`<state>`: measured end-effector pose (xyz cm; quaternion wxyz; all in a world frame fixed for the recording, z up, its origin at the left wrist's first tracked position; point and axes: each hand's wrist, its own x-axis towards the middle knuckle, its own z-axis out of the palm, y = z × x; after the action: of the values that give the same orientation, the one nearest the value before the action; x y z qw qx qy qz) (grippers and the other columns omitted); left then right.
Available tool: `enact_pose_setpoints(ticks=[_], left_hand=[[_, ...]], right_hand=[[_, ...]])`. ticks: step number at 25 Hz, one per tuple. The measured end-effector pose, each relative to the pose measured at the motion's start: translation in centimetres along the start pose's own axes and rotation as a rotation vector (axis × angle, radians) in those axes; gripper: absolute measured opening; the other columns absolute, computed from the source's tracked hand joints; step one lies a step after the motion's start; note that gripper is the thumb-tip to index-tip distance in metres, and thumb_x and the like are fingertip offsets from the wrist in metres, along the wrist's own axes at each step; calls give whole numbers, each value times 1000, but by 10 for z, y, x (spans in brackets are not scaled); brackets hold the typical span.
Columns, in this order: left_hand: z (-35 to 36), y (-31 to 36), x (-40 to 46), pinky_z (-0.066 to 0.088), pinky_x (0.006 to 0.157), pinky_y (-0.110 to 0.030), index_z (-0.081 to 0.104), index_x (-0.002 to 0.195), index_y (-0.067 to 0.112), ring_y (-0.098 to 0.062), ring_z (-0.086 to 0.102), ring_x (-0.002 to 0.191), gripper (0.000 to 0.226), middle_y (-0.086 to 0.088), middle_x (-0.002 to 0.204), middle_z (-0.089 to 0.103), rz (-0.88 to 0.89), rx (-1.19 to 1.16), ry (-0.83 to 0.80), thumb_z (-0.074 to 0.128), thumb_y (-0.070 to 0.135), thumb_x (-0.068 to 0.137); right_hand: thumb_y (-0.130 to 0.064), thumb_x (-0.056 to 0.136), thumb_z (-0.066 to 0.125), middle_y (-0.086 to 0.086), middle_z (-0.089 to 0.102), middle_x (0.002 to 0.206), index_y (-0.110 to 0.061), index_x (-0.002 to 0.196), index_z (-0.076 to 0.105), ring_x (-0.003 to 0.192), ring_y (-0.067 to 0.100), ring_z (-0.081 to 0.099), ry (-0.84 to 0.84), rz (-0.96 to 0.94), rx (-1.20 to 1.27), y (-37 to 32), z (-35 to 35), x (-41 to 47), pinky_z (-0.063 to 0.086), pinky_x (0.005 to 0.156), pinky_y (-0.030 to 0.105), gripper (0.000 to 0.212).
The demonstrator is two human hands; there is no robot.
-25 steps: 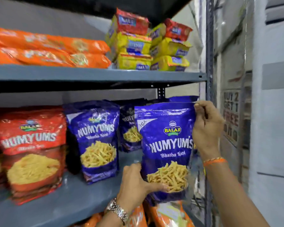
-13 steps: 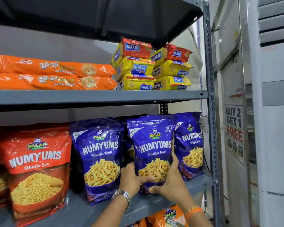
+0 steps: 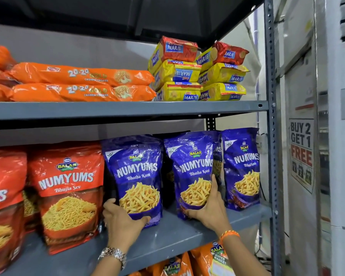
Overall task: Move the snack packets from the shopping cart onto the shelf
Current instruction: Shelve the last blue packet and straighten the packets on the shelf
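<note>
Head view: on the middle shelf [image 3: 167, 234], red Numyums packets [image 3: 68, 194] stand at lower left of the frame. Centre frame, the left hand [image 3: 122, 220] clasps the bottom left corner of one blue packet [image 3: 135, 176], fingers wrapped on its edge. Just right, the right hand [image 3: 209, 210] clamps the lower right side of a second blue packet [image 3: 193, 172]. Both packets stand upright, long axis vertical, labels facing the camera. A third blue packet [image 3: 243, 168] stands beside the upright post [image 3: 271, 136]. Orange cookie packs [image 3: 82, 82] and Marie biscuits [image 3: 199, 70] fill the upper frame.
</note>
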<state>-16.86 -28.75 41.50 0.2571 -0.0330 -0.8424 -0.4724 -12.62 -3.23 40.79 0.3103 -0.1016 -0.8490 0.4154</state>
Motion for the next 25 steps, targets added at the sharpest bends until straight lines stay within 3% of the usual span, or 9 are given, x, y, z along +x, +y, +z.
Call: enact_pose_setpoints(ticks=[2, 7, 14, 21, 25], left_hand=[[-3, -9, 5, 45, 93, -39, 18, 138, 6, -36, 55, 119, 121, -14, 126, 55, -64, -95, -127, 98, 23, 49], [-17, -11, 17, 48, 89, -34, 39, 114, 15, -30, 62, 113, 80, -2, 110, 62, 19, -59, -253, 95, 20, 57], [-32, -14, -4, 48, 89, -30, 46, 118, 21, -16, 62, 99, 87, 8, 105, 64, 93, -99, -265, 98, 24, 48], [-38, -11, -9, 49, 95, -31, 41, 116, 26, -11, 57, 101, 85, 13, 104, 58, 111, -61, -306, 97, 26, 52], [-37, -10, -10, 47, 89, -26, 42, 115, 22, -15, 60, 105, 79, 10, 108, 60, 111, -55, -305, 95, 28, 57]], right_hand=[[-55, 46, 87, 11, 40, 144, -42, 150, -18, 134, 32, 42, 1, -2, 1, 0, 1, -3, 39, 111, 47, 149], [-58, 48, 87, 8, 34, 150, -39, 150, -18, 139, 30, 39, 1, -1, -7, 3, 0, -6, 38, 113, 48, 147], [-53, 47, 91, 7, 35, 149, -36, 153, -8, 139, 28, 39, 24, -28, 21, 2, -5, -13, 38, 112, 47, 146], [-48, 49, 93, 6, 35, 151, -38, 152, -5, 140, 28, 38, 34, 3, 44, 1, -6, -15, 39, 111, 49, 143], [-46, 44, 95, 8, 37, 149, -42, 150, -5, 139, 32, 40, 55, 20, 38, -6, -8, -15, 40, 112, 53, 145]])
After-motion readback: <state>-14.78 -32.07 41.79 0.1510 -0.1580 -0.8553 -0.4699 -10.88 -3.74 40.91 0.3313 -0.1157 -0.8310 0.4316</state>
